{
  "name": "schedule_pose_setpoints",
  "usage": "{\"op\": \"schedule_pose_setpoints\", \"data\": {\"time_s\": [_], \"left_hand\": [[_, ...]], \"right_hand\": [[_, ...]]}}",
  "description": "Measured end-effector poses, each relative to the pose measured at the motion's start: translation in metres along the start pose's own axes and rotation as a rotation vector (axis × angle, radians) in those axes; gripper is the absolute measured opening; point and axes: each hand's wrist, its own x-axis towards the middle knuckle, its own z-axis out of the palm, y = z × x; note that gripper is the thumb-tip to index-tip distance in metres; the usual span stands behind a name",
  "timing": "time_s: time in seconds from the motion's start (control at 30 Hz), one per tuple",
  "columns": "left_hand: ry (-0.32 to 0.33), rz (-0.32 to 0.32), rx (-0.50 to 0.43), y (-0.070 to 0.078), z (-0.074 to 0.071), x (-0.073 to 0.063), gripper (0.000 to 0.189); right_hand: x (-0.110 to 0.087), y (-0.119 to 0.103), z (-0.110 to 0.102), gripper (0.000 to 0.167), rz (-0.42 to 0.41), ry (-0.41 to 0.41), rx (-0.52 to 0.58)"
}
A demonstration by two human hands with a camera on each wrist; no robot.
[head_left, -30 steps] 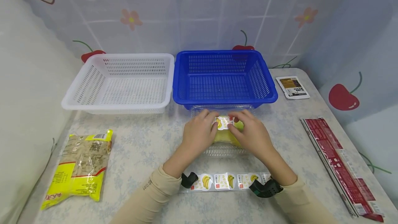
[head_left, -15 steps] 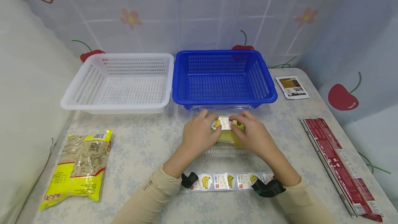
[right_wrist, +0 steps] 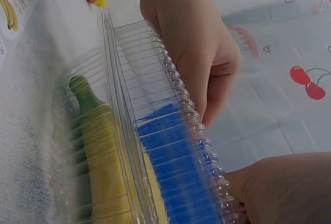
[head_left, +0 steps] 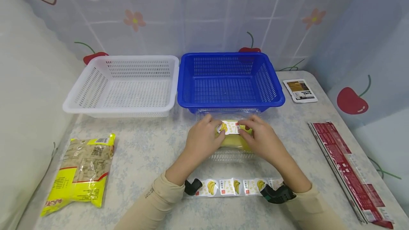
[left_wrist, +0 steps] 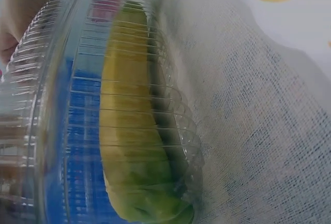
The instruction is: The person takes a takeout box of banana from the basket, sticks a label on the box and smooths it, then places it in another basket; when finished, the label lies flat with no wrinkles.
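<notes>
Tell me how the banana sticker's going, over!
Left hand and right hand pinching banana label at opposite ends. Banana below, inside clear clamshell box. Blue basket just behind box, seemingly not in the way.

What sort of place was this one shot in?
Probably a makeshift packing spot: a table with a label strip and clear box, backed by a printed cloth.
</notes>
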Motion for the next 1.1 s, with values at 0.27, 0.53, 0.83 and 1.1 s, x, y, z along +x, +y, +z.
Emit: {"op": "schedule_pose_setpoints", "data": {"time_s": [0.27, 0.53, 0.83, 1.1], "left_hand": [[0.046, 0.022, -0.117, -0.002, -0.013, -0.010, 0.020], [0.168, 0.036, -0.166, -0.012, -0.031, -0.032, 0.025], [0.079, -0.121, -0.078, -0.024, -0.040, -0.058, 0.040], [-0.150, -0.282, -0.101, -0.033, -0.035, -0.070, 0.066]], "right_hand": [[-0.003, 0.006, -0.005, 0.026, -0.013, 0.067, 0.100], [-0.002, 0.019, -0.021, 0.024, -0.008, 0.222, 0.120], [0.014, 0.054, -0.047, 0.036, 0.183, 0.267, 0.071], [0.037, 0.092, -0.060, 0.074, 0.337, 0.142, 0.132]]}}
